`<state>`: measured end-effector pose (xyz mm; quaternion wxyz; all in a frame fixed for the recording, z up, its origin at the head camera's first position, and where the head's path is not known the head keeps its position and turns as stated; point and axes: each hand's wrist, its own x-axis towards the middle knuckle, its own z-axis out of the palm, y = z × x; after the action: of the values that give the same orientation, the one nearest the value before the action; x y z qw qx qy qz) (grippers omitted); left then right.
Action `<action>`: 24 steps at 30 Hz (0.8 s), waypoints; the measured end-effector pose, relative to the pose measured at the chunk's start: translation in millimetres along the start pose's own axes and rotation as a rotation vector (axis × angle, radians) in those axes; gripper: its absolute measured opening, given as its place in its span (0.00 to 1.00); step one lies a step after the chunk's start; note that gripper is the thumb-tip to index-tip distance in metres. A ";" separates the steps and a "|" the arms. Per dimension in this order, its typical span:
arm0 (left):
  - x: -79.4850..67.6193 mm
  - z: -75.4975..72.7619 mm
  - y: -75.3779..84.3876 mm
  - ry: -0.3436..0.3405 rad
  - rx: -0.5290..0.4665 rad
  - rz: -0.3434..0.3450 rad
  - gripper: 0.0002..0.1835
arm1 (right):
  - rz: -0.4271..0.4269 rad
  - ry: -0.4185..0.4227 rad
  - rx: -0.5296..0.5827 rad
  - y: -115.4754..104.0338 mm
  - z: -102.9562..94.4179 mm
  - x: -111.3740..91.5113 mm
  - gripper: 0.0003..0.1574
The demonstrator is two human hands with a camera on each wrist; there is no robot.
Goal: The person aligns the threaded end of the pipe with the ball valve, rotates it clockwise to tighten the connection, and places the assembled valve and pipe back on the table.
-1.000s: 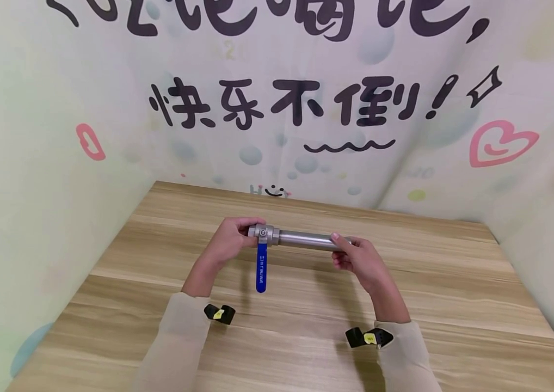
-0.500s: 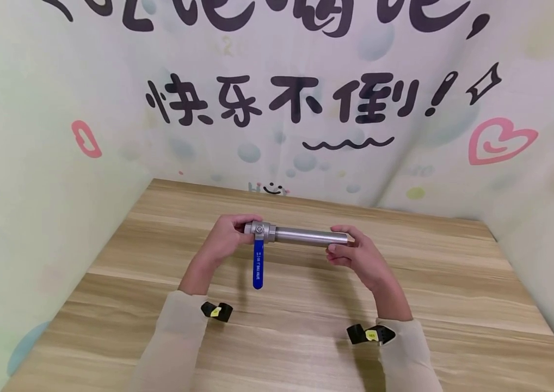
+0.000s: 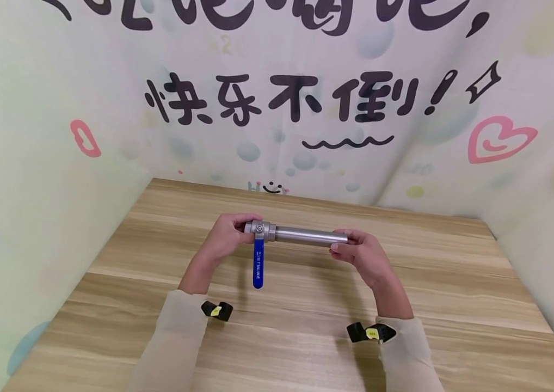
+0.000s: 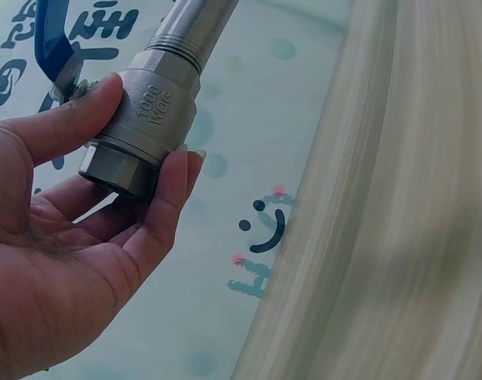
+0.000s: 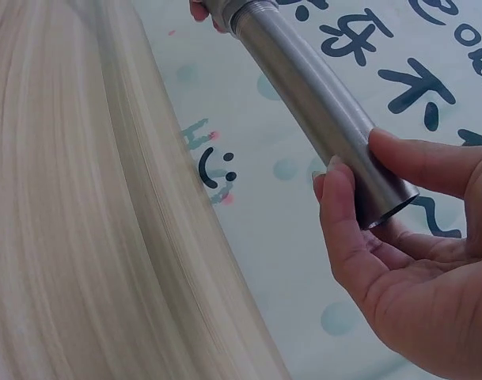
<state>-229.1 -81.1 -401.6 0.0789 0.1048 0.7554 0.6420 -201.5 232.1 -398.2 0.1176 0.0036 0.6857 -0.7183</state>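
A steel ball valve [image 3: 260,229] with a blue lever handle [image 3: 258,264] is joined to a straight steel pipe [image 3: 308,235]. My left hand [image 3: 225,237] grips the valve's body at its hexagonal end, thumb on one side and fingers curled round the other, as the left wrist view shows. At the pipe's free end, my right hand [image 3: 367,256] pinches the tube between thumb and fingers. Threads [image 4: 176,49] show where the pipe enters the valve. The open mouth of the pipe [image 5: 389,212] faces my right palm. Both parts are held level above the table, the lever pointing toward me.
The wooden table [image 3: 277,343] lies under both hands. Behind it hangs a pale printed cloth [image 3: 277,163] with black lettering, and similar cloth walls stand at left and right. Black camera mounts [image 3: 371,332] sit on both wrists.
My right fingers and thumb have shifted on the pipe's end, the thumb going from on top to its near side. The valve and left hand have moved only slightly left in the head view.
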 end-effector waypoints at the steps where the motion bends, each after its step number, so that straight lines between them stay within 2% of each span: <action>1: -0.2 0.0 0.2 -0.001 0.001 -0.002 0.23 | -0.002 0.002 0.003 0.0 0.0 -0.1 0.29; 10: -2.1 -0.4 -0.3 0.011 0.023 -0.014 0.23 | 0.015 -0.031 0.013 0.3 -0.2 -2.5 0.16; 24: -2.2 -0.6 1.5 0.006 0.027 0.001 0.24 | 0.070 -0.009 -0.022 -0.3 -0.3 -1.3 0.28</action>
<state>-227.1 -81.9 -400.1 0.0748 0.1041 0.7641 0.6322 -200.3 232.7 -397.6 0.1458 0.0234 0.6925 -0.7061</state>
